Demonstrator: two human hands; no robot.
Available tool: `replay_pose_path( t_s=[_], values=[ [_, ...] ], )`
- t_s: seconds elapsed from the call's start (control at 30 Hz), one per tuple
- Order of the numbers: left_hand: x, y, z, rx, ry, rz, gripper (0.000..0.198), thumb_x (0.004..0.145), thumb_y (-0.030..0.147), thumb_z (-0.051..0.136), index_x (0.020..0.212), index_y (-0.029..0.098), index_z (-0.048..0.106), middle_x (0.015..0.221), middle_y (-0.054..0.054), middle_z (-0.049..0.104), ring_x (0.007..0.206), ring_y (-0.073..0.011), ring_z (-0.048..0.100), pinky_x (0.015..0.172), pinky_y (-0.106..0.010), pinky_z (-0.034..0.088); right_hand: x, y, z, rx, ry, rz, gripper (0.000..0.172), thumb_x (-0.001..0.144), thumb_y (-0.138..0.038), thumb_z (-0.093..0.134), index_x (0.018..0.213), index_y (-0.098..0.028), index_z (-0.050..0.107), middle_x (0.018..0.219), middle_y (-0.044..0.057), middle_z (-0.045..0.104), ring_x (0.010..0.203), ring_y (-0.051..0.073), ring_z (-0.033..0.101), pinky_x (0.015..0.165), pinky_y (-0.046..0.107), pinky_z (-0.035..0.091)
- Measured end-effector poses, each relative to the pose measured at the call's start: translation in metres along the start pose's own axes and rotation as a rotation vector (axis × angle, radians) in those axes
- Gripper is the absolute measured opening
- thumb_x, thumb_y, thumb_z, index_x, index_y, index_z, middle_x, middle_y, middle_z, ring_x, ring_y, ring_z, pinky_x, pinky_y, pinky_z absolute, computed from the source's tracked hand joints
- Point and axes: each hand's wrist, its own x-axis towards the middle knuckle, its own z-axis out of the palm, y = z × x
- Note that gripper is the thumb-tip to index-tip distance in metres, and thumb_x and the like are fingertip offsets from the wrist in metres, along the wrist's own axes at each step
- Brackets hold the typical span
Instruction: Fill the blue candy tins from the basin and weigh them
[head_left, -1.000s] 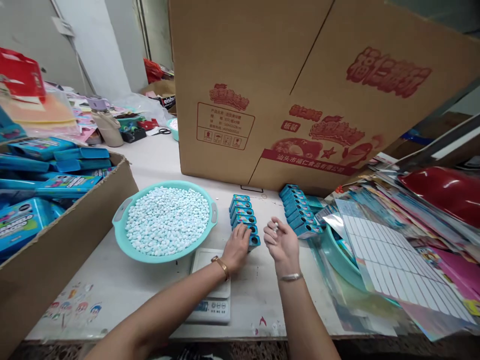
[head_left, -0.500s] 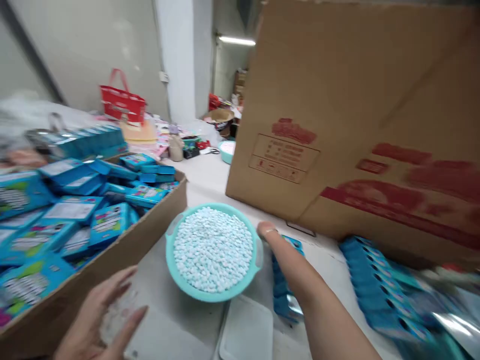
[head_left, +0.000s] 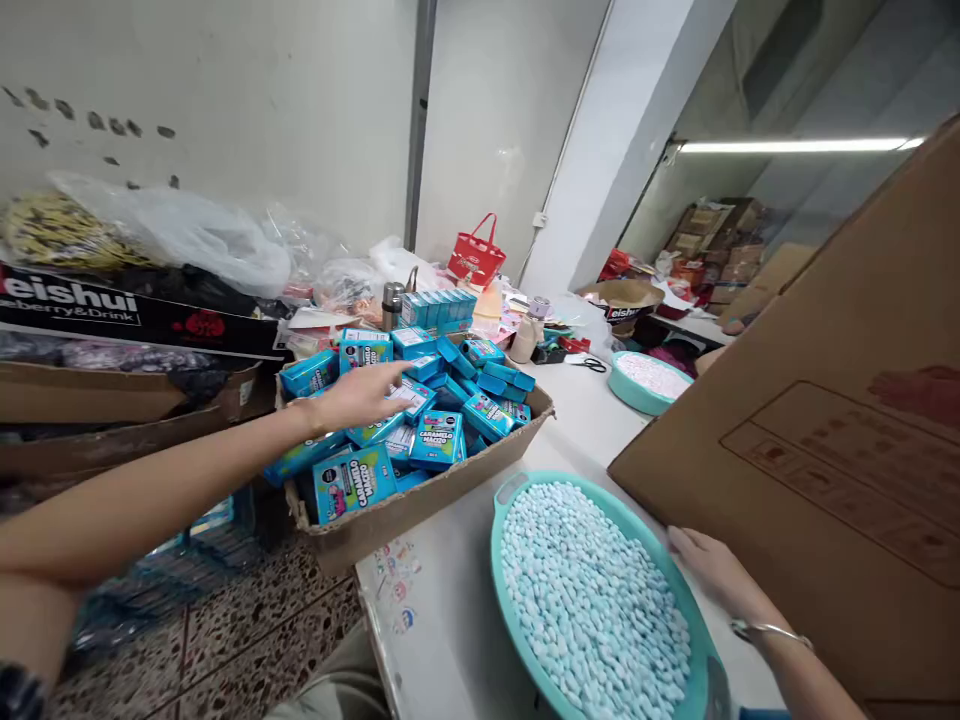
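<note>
My left hand (head_left: 364, 398) reaches over an open cardboard box (head_left: 442, 495), its fingers stretched out above or against the packets; contact is hard to judge. The box is heaped with blue candy packets (head_left: 439, 440), several with printed fronts facing up. My right hand (head_left: 709, 565) lies beside the right rim of a turquoise basin (head_left: 504, 600), its fingers extended and holding nothing visible. Whether it touches the rim I cannot tell. Small pale-blue candies (head_left: 592, 590) fill the basin, which stands on the white table (head_left: 450, 620).
A large cardboard carton (head_left: 810, 430) stands tilted at the right. Behind are a second turquoise basin (head_left: 637, 395), scissors (head_left: 591, 364), a bottle (head_left: 527, 335), a steel flask (head_left: 392, 305) and a red bag (head_left: 478, 255). Stacked blue packs (head_left: 439, 310) stand behind the packet box.
The view has swung left and the basin appears nearer. My left hand has moved from the table's near side to over the packet box. My right hand remains by the basin's right side.
</note>
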Motion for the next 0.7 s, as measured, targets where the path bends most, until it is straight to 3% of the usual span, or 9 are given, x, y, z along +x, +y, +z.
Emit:
replay_pose_path(
  t_s=[0.07, 0.1, 0.2, 0.27, 0.37, 0.47, 0.53, 0.6, 0.7],
  values=[
    [0.014, 0.014, 0.015, 0.024, -0.102, -0.013, 0.067, 0.086, 0.059, 0.053, 0.131, 0.009, 0.048, 0.105, -0.013, 0.07, 0.097, -0.0269, 0.065, 0.085, -0.035, 0.048, -0.011, -0.029, 0.016, 0.05, -0.157, -0.14, 0.03, 0.073, -0.045, 0.056, 0.05, -0.026, 0.058, 0.06, 0.008, 0.063, 0.056, 0.023, 0.058, 0.055, 0.038, 0.045],
    [0.019, 0.022, 0.023, 0.032, -0.145, -0.024, 0.074, 0.082, 0.065, 0.054, 0.129, 0.007, 0.05, 0.101, -0.017, 0.07, 0.095, -0.0306, 0.066, 0.083, -0.036, 0.049, -0.018, -0.047, 0.024, 0.051, -0.167, -0.215, 0.026, 0.069, -0.044, 0.062, 0.051, -0.026, 0.058, 0.056, 0.005, 0.06, 0.052, 0.021, 0.054, 0.05, 0.034, 0.041],
    [0.03, 0.043, 0.047, 0.038, -0.211, -0.05, 0.102, 0.073, 0.078, 0.052, 0.139, 0.001, 0.039, 0.101, -0.027, 0.069, 0.098, -0.0404, 0.066, 0.081, -0.043, 0.049, -0.031, -0.112, 0.044, 0.107, 0.071, -0.457, 0.019, 0.059, -0.038, 0.077, 0.058, -0.028, 0.061, 0.057, 0.0, 0.055, 0.05, 0.016, 0.047, 0.046, 0.027, 0.033],
    [0.034, 0.05, 0.059, 0.029, -0.222, -0.07, 0.115, 0.067, 0.08, 0.056, 0.145, 0.0, 0.028, 0.104, -0.03, 0.067, 0.104, -0.0449, 0.063, 0.084, -0.047, 0.047, -0.027, -0.162, 0.054, 0.103, 0.166, -0.549, 0.014, 0.07, -0.039, 0.072, 0.073, -0.027, 0.066, 0.07, 0.003, 0.061, 0.063, 0.019, 0.055, 0.055, 0.029, 0.04],
    [0.036, 0.051, 0.066, 0.001, -0.25, -0.107, 0.12, 0.064, 0.078, 0.06, 0.147, 0.0, 0.023, 0.111, -0.033, 0.065, 0.11, -0.0474, 0.059, 0.087, -0.049, 0.046, 0.0, -0.235, 0.073, 0.094, 0.12, -0.598, 0.029, 0.084, -0.046, 0.058, 0.102, -0.023, 0.065, 0.101, 0.009, 0.065, 0.098, 0.024, 0.059, 0.084, 0.038, 0.044],
    [0.037, 0.048, 0.066, -0.042, -0.275, -0.141, 0.117, 0.063, 0.074, 0.063, 0.146, 0.001, 0.025, 0.117, -0.032, 0.063, 0.112, -0.0456, 0.059, 0.085, -0.046, 0.047, 0.032, -0.289, 0.097, -0.046, -0.011, -0.549, 0.065, 0.073, -0.05, 0.071, 0.125, -0.016, 0.053, 0.123, 0.016, 0.058, 0.119, 0.033, 0.051, 0.1, 0.045, 0.036],
    [0.036, 0.046, 0.065, -0.077, -0.281, -0.179, 0.117, 0.061, 0.072, 0.066, 0.145, 0.003, 0.024, 0.12, -0.031, 0.062, 0.114, -0.0436, 0.059, 0.085, -0.043, 0.047, 0.045, -0.309, 0.11, -0.205, -0.153, -0.459, 0.081, 0.065, -0.05, 0.076, 0.13, -0.011, 0.048, 0.127, 0.021, 0.055, 0.12, 0.039, 0.049, 0.1, 0.05, 0.036],
    [0.034, 0.043, 0.063, -0.115, -0.276, -0.224, 0.119, 0.057, 0.07, 0.069, 0.145, 0.004, 0.023, 0.123, -0.03, 0.061, 0.116, -0.042, 0.059, 0.085, -0.041, 0.048, 0.047, -0.317, 0.116, -0.277, -0.208, -0.418, 0.085, 0.063, -0.047, 0.078, 0.132, -0.009, 0.046, 0.127, 0.023, 0.054, 0.118, 0.041, 0.05, 0.098, 0.051, 0.038],
    [0.03, 0.038, 0.063, -0.183, -0.25, -0.267, 0.121, 0.052, 0.068, 0.073, 0.143, 0.006, 0.023, 0.125, -0.028, 0.061, 0.115, -0.0399, 0.06, 0.083, -0.038, 0.049, 0.033, -0.309, 0.108, -0.189, -0.056, -0.511, 0.09, 0.068, -0.043, 0.075, 0.142, -0.012, 0.034, 0.136, 0.021, 0.047, 0.127, 0.037, 0.044, 0.105, 0.048, 0.035]
  ],
)
